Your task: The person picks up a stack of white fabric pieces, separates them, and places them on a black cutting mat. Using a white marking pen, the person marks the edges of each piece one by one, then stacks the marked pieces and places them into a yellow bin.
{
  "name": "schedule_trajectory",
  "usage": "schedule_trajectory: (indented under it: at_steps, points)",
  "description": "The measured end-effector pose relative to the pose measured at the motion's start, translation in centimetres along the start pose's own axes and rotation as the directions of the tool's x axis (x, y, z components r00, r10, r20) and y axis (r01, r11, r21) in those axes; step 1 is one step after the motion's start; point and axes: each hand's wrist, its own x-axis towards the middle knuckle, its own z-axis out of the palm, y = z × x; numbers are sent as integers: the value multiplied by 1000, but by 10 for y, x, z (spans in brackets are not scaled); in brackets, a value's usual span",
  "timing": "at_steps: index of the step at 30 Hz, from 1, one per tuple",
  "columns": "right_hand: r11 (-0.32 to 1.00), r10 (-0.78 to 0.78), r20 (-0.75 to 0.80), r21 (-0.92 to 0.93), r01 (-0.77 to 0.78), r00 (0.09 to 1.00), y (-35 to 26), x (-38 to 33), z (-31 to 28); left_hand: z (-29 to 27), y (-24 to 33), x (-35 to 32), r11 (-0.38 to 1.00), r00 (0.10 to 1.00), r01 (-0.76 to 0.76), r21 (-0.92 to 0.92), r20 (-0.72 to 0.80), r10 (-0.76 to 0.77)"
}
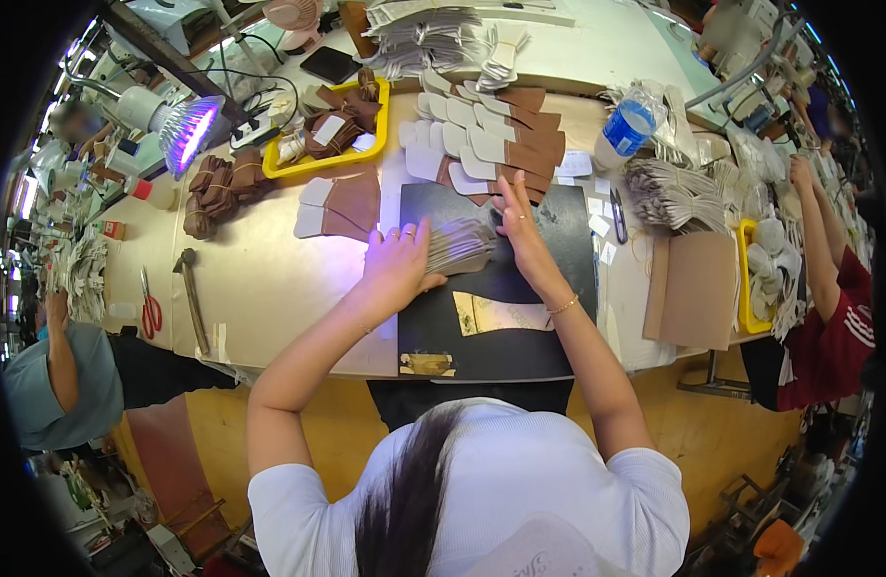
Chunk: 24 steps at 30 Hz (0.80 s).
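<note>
A fanned bundle of thin grey cut pieces [459, 247] lies on the black mat [433, 332]. My left hand [397, 260] grips its left end, fingers over the top and thumb along the near side. At the other end, my right hand [523, 223] is open, its fingers stretched up and away from me; whether it touches the bundle I cannot tell. Closer to me on the mat is a yellowish template [500, 314] with curved sides. Beyond my right fingers, overlapping rows of brown-and-pale pieces [481, 139] spread out, with a smaller group [339, 207] to the left.
A hammer [193, 298] and red-handled scissors [149, 306] lie at left. A yellow tray [385, 120] holds brown bundles beside a lit lamp [185, 135]. At right are a water bottle [627, 128], snips [618, 216] and cardboard [693, 290]. People sit on both sides.
</note>
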Motion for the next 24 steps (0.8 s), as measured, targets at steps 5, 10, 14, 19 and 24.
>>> schedule_trajectory:
  at_steps: [5,10,14,19,24]
  points:
    - [986,-41,171,-154,67,984,-11,-10,13,23,-3,-2,999,995,-55,-1,-86,54]
    - [983,20,-257,183,28,966,-17,-14,-32,-12,-37,10,788,988,126,-602,152,-41]
    - [944,167,-316,325,-59,934,-32,-25,-27,-17,-29,-1,22,987,148,-989,149,66]
    - [847,87,-202,531,34,975,-33,-43,24,-10,30,-6,-575,967,132,-808,-22,253]
    - [741,-149,-179,631,230,972,-63,-42,7,-22,13,-15,-161,939,218,-963,162,302]
